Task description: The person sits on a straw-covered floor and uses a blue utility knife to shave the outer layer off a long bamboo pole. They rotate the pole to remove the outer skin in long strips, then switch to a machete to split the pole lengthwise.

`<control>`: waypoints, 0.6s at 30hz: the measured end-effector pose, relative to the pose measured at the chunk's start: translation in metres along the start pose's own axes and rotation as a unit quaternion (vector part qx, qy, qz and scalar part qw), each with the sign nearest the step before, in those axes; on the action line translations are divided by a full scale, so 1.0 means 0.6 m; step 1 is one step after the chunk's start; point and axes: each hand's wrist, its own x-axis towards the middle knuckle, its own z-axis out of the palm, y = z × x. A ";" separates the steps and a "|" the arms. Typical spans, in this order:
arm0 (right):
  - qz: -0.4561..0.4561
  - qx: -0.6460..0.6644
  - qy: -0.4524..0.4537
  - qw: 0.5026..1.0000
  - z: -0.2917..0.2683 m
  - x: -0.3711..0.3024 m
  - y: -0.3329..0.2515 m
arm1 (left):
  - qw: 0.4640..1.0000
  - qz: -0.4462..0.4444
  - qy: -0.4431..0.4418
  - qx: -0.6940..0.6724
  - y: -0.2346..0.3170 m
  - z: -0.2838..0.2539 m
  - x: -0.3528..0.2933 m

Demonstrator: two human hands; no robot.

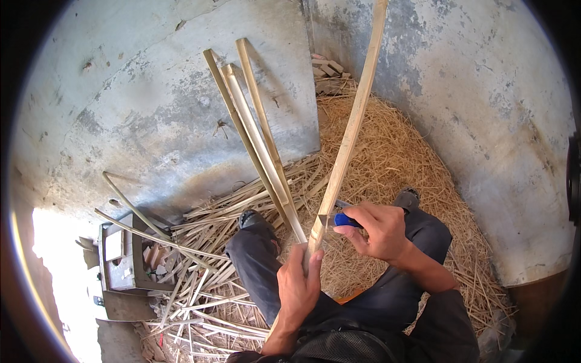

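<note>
My left hand (298,284) is closed around the lower part of a long pale bamboo strip (348,145), which slants up and away past the top of the view. In my right hand (382,233) is a small blue-handled tool (346,220), pinched between thumb and fingers. Its thin metal end meets the strip just above my left hand, where a dark, blade-like triangle shows; the tool's exact kind is unclear. Left of that strip, several more bamboo lengths (245,121) lean against the wall, their lower ends reaching down near my left hand.
Straw-like shavings (399,145) heap up to the right and far side. Split bamboo pieces (212,314) lie scattered at left, beside a grey box (121,260) with debris in it. Weathered walls (151,103) close in ahead and at right. My dark-trousered legs (254,260) straddle the work.
</note>
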 end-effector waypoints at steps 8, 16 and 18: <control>-0.006 -0.016 -0.013 1.000 -0.007 0.010 0.002 | 1.000 0.002 -0.003 0.003 -0.010 -0.003 -0.006; 0.013 -0.041 0.010 0.999 -0.012 0.024 0.016 | 1.000 -0.013 -0.014 0.017 -0.025 -0.016 -0.025; 0.006 -0.048 0.001 0.999 -0.014 0.027 0.012 | 1.000 -0.014 -0.016 0.018 -0.027 -0.021 -0.027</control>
